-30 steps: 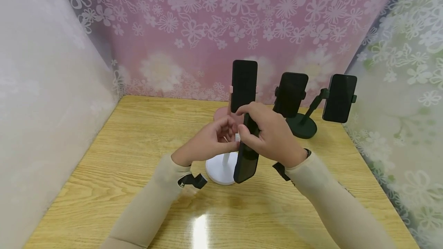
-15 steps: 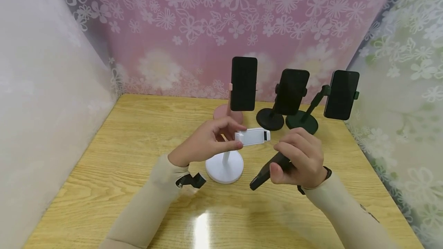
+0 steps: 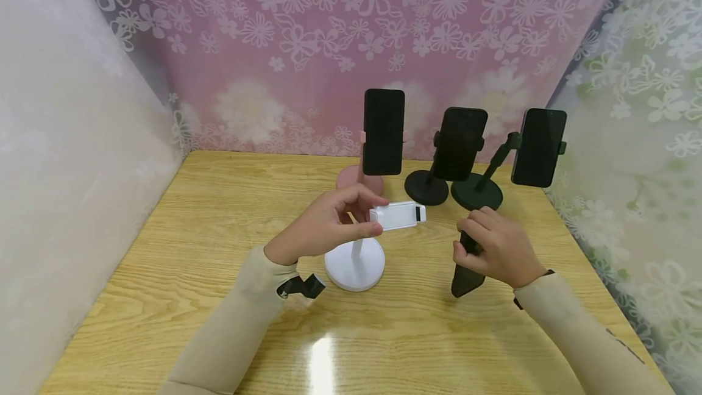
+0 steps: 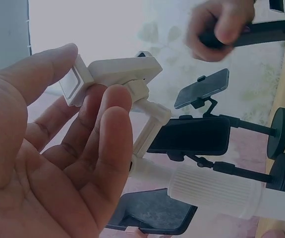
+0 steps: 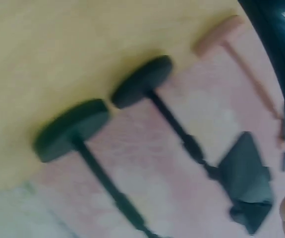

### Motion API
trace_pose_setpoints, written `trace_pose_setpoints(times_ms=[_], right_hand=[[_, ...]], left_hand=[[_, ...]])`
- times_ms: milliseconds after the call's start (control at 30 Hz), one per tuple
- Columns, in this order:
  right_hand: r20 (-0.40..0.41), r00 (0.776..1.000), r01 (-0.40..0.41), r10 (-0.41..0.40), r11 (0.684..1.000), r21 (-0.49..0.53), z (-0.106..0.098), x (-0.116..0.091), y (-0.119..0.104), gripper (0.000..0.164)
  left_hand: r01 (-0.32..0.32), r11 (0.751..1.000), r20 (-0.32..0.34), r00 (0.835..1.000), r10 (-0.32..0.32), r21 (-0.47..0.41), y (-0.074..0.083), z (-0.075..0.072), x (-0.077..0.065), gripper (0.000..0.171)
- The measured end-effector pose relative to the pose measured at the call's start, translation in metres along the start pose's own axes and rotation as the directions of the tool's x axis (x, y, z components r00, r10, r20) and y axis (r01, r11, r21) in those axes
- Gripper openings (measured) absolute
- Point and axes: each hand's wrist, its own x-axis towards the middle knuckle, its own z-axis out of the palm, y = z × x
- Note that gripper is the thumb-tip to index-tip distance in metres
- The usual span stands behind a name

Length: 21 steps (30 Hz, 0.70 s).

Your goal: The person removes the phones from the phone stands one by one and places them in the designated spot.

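A white phone stand (image 3: 355, 266) stands near the middle of the table, its clamp (image 3: 397, 216) tipped toward the right and holding no phone. My left hand (image 3: 334, 221) pinches the clamp's left end between thumb and fingers; in the left wrist view the thumb lies on the clamp's end piece (image 4: 77, 82). Off to the right, my right hand (image 3: 496, 245) grips a black phone (image 3: 466, 280) that slants downward above the table. A dark phone edge (image 5: 276, 49) crosses the corner of the blurred right wrist view.
Behind are three stands, each with a phone upright in it: a pink stand (image 3: 347, 177), a black stand (image 3: 426, 191) and a dark green stand (image 3: 477, 194). A pink flowered cloth (image 3: 307, 66) hangs at the back of the wooden table (image 3: 219, 200), with pale sheets at both sides.
My right hand has moved away from the white clamp to the right, taking the black phone along. The clamp, hidden behind that phone at first, now shows. My left hand stays on it.
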Motion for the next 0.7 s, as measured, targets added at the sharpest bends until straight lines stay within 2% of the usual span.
trace_pose_setpoints(times_ms=[133,233,433,700], right_hand=[[0.159,0.983,-0.092,0.098,0.995,-0.043,0.009,-0.016,0.014,0.027],[0.271,0.947,-0.16,0.173,0.985,-0.068,0.016,-0.024,0.02,0.016],[0.444,0.848,-0.277,0.29,0.956,-0.095,0.032,-0.03,0.023,0.017],[0.596,0.701,-0.426,0.392,0.9,-0.091,0.052,-0.022,0.024,0.022]], left_hand=[[0.002,1.0,0.006,1.0,-0.002,0.0,-0.001,0.0,0.0,0.034],[0.005,1.0,0.011,1.0,-0.005,0.0,0.0,0.0,0.0,0.034],[0.003,1.0,0.01,1.0,-0.003,0.002,0.0,-0.001,0.001,0.033],[0.008,1.0,0.013,1.0,-0.008,0.007,0.0,-0.001,-0.001,0.033]])
